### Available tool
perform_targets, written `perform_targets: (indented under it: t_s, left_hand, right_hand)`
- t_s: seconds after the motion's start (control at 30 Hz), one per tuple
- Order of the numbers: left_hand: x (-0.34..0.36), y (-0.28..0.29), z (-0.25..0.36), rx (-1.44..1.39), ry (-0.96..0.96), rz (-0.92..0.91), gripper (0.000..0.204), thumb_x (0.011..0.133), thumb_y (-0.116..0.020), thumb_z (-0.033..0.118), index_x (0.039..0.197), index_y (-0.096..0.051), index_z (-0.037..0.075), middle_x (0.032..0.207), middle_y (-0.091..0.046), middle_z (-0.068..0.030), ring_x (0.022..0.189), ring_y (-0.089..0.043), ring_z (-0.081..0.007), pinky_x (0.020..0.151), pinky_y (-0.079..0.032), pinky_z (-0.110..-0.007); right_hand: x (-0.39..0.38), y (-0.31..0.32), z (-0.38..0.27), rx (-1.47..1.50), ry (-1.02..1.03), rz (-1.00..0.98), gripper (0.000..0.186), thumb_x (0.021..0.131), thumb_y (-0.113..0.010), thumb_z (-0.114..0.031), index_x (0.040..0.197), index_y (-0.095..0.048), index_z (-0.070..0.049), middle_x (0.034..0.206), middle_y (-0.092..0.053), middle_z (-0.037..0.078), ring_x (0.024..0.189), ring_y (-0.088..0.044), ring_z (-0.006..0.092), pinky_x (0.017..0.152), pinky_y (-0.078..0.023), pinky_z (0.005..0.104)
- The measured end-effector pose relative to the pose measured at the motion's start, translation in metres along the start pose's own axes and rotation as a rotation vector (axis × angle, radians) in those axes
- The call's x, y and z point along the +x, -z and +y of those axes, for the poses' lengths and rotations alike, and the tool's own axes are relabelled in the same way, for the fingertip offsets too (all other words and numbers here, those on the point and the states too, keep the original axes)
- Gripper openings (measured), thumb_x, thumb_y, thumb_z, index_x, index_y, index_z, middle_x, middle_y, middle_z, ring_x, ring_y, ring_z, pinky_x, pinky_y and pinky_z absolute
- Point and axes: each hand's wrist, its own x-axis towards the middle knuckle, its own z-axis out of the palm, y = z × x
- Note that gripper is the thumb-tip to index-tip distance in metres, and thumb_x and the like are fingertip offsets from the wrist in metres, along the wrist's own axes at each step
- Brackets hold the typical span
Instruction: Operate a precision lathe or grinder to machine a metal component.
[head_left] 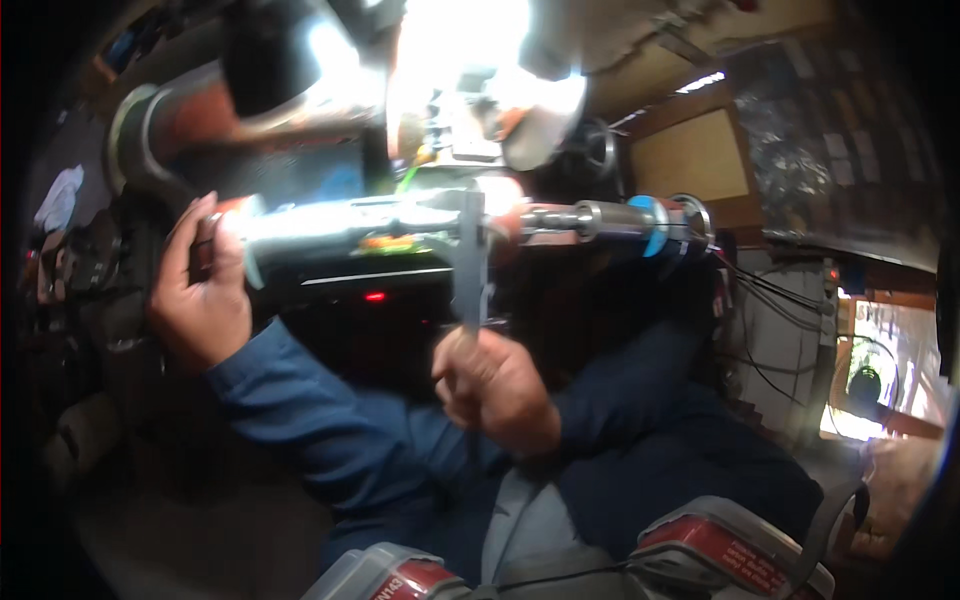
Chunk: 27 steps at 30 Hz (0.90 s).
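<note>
A long bright metal shaft (350, 222) lies crosswise in front of me, its middle washed out by glare. At its left end my left hand (200, 285) wraps thumb and fingers round a reddish-brown round end piece (235, 215). My right hand (495, 388) is closed in a fist round the lower end of a flat grey bar-shaped tool (469, 265). The tool stands upright and crosses the shaft near its middle; whether it touches the shaft I cannot tell. Farther right are a stepped metal cylinder (612, 221) and a blue ring (655, 226).
A very bright lamp glare (460, 60) covers the far middle. A big round machine part (135, 135) stands at the far left. Dark cables (770, 285) hang at the right, near a fan (863, 385) by a bright opening. A small red light (375, 296) glows below the shaft.
</note>
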Motion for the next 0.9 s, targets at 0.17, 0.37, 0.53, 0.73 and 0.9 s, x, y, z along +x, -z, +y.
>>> perform_targets:
  t_s: [0.17, 0.37, 0.53, 0.73, 0.9]
  left_hand:
    - [0.008, -0.011, -0.007, 0.024, 0.011, -0.026, 0.023, 0.089, -0.067, 0.012, 0.109, -0.068, 0.001, 0.101, -0.069, -0.0052, 0.09, -0.062, -0.0109, 0.083, -0.049, -0.025]
    - [0.008, -0.002, -0.035, 0.122, -0.043, -0.047, 0.024, 0.094, -0.062, 0.018, 0.111, -0.067, 0.002, 0.105, -0.069, -0.0068, 0.096, -0.061, -0.0135, 0.089, -0.047, -0.027]
    - [0.014, 0.004, -0.049, 0.253, -0.081, -0.089, 0.028, 0.099, -0.053, 0.02, 0.118, -0.062, 0.002, 0.116, -0.065, -0.0085, 0.103, -0.061, -0.0169, 0.093, -0.045, -0.029]
    - [0.03, 0.003, -0.082, 0.222, -0.105, -0.102, 0.026, 0.102, -0.045, 0.014, 0.119, -0.055, -0.003, 0.119, -0.063, -0.0117, 0.107, -0.061, -0.0208, 0.095, -0.046, -0.031]
    - [0.033, 0.007, -0.073, 0.3, -0.014, -0.203, 0.026, 0.102, -0.045, 0.017, 0.111, -0.055, -0.005, 0.118, -0.064, -0.0122, 0.107, -0.061, -0.0212, 0.095, -0.046, -0.032]
  right_hand:
    - [-0.02, 0.031, -0.06, -0.483, 0.404, -0.143, 0.024, 0.096, -0.057, -0.026, 0.096, -0.06, -0.002, 0.081, -0.052, 0.003, 0.066, -0.051, 0.0112, 0.061, -0.041, 0.0253]
    - [-0.085, 0.132, -0.114, -1.228, 0.839, 0.417, 0.018, 0.08, -0.075, -0.014, 0.086, -0.062, -0.002, 0.069, -0.053, 0.004, 0.061, -0.053, 0.0165, 0.058, -0.043, 0.0298]
    - [-0.157, 0.25, -0.132, -0.923, 0.717, 0.917, 0.027, 0.084, -0.072, -0.023, 0.074, -0.064, 0.001, 0.071, -0.06, 0.001, 0.064, -0.05, 0.0059, 0.057, -0.04, 0.0254]
    - [-0.172, 0.454, -0.133, -1.026, 0.469, 1.442, 0.025, 0.088, -0.063, -0.022, 0.101, -0.064, -0.001, 0.092, -0.067, 0.015, 0.084, -0.064, 0.0287, 0.076, -0.048, 0.0379]
    - [-0.151, 0.579, -0.129, -1.503, 0.515, 1.55, 0.03, 0.087, -0.062, -0.021, 0.111, -0.061, -0.003, 0.094, -0.064, 0.02, 0.091, -0.061, 0.0386, 0.084, -0.048, 0.0445]
